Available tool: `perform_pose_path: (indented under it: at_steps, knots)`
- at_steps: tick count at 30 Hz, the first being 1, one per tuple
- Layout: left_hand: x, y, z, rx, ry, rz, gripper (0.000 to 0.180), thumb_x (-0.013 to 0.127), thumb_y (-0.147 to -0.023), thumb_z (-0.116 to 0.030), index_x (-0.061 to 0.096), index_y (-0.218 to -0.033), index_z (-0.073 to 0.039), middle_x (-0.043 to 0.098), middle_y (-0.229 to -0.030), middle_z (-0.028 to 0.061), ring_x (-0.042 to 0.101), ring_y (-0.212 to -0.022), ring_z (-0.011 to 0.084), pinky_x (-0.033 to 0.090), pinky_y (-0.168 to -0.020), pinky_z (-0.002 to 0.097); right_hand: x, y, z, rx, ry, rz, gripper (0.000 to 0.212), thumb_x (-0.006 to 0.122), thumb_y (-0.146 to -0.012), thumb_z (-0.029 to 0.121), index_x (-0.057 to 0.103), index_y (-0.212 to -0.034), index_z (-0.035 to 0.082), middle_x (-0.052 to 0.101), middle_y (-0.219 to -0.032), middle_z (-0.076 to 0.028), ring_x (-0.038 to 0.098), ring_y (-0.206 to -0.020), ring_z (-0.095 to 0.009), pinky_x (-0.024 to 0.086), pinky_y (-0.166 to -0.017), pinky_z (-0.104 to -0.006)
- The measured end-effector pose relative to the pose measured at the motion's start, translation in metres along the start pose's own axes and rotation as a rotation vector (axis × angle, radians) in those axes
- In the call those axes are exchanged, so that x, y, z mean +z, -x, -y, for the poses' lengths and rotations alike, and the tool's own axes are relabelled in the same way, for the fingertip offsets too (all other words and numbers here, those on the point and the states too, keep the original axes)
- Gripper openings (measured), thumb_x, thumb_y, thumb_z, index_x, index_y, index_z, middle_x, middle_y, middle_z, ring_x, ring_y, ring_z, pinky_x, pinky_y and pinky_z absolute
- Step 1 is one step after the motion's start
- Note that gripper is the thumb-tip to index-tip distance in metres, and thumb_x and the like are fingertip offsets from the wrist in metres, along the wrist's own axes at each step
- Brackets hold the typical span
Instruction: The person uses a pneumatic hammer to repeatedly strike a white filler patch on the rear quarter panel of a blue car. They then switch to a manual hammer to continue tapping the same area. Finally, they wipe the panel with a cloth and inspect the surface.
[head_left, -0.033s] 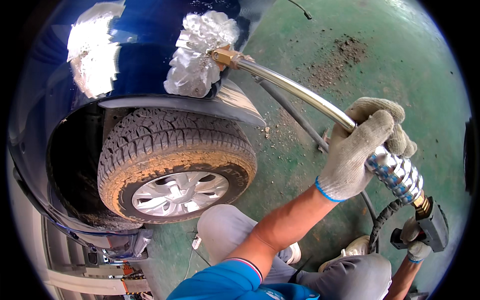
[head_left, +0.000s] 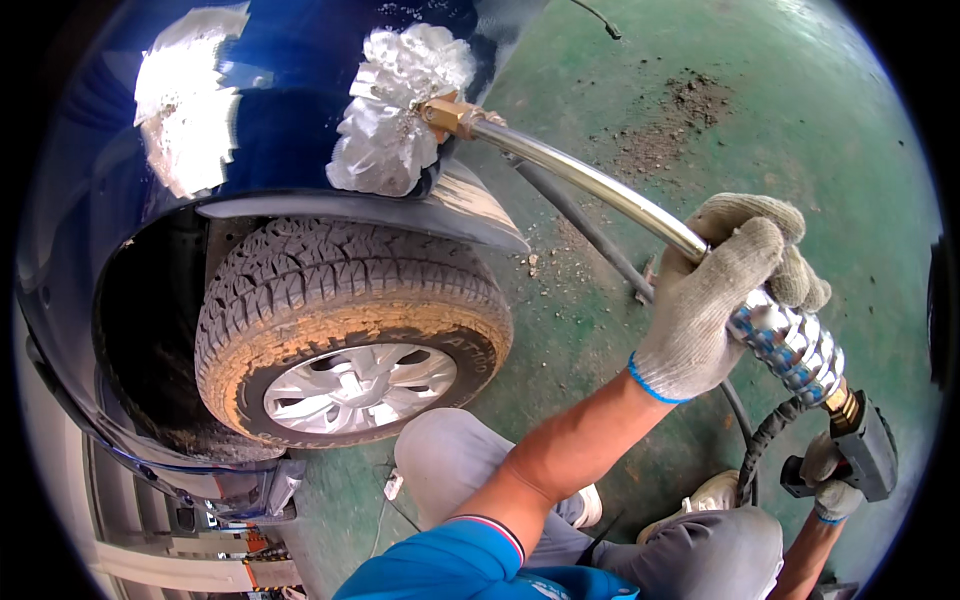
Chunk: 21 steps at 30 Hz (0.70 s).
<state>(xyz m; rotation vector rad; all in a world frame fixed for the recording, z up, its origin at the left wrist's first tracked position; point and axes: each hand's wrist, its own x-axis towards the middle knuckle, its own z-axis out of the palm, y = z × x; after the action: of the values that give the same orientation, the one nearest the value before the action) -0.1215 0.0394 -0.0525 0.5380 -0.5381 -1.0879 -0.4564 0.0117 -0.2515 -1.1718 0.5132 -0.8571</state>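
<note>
A dent puller with a long metal rod (head_left: 590,182) slants across the view, its brass tip (head_left: 447,116) against a ground, bare-metal patch (head_left: 378,150) on the dark blue car panel (head_left: 290,120). My left hand (head_left: 705,300), in a knitted glove, is closed round the puller where the rod meets its ribbed silver weight (head_left: 790,345). At the lower right my gloved right hand (head_left: 832,485) wraps round the black pistol-style handle (head_left: 868,455). A wrapped cable (head_left: 768,440) runs down from the tool's rear. The fingers' far sides are hidden.
Below the panel are a black fender lip (head_left: 370,212) and a muddy tyre (head_left: 350,285) with a silver wheel (head_left: 360,388). Another bare patch (head_left: 190,100) shows farther left. A grey hose (head_left: 590,232) crosses the green floor (head_left: 840,140), where dirt crumbs (head_left: 680,115) lie scattered.
</note>
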Motion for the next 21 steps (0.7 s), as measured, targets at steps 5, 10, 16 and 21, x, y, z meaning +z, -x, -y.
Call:
perform_pose_path:
  at_steps: [5, 10, 16, 21]
  knots:
    - [0.014, 0.002, -0.002, -0.007, 0.017, -0.152, 0.021, 0.064, -0.108, -0.021, 0.066, -0.121, -0.005, 0.068, -0.078, 0.0041, 0.071, -0.076, 0.016, 0.064, -0.083, 0.0444, 0.0, 0.003, 0.003, -0.007, 0.025, 0.006, 0.033, 0.08, -0.085, 0.019, 0.065, -0.109, 0.002, 0.067, -0.08, -0.008, 0.065, -0.067, -0.02, 0.052, -0.061, -0.0336]
    - [0.001, -0.02, -0.04, 0.066, -0.095, -0.033, 0.028, 0.058, -0.11, -0.036, 0.062, -0.119, -0.009, 0.055, -0.064, -0.0009, 0.062, -0.068, 0.0165, 0.054, -0.075, 0.0418, -0.003, 0.009, 0.008, 0.025, 0.104, -0.017, 0.027, 0.075, -0.088, 0.014, 0.066, -0.111, 0.002, 0.066, -0.081, -0.007, 0.065, -0.068, -0.019, 0.052, -0.062, -0.034]
    - [-0.014, -0.022, -0.036, 0.152, -0.039, -0.067, 0.022, 0.057, -0.109, -0.03, 0.064, -0.114, -0.01, 0.06, -0.073, 0.0035, 0.065, -0.069, 0.0208, 0.057, -0.079, 0.0433, 0.023, -0.014, 0.018, -0.173, -0.048, 0.135, 0.03, 0.079, -0.089, 0.021, 0.066, -0.108, 0.002, 0.063, -0.078, -0.006, 0.061, -0.064, -0.018, 0.049, -0.058, -0.0322]
    - [0.022, 0.005, -0.001, -0.046, 0.016, -0.158, 0.032, 0.06, -0.109, -0.029, 0.063, -0.132, -0.007, 0.071, -0.09, 0.0064, 0.072, -0.085, 0.0223, 0.059, -0.084, 0.0418, 0.028, -0.009, 0.011, -0.157, -0.066, 0.104, 0.033, 0.082, -0.087, 0.026, 0.065, -0.102, 0.002, 0.061, -0.073, -0.007, 0.059, -0.057, -0.019, 0.047, -0.053, -0.0317]
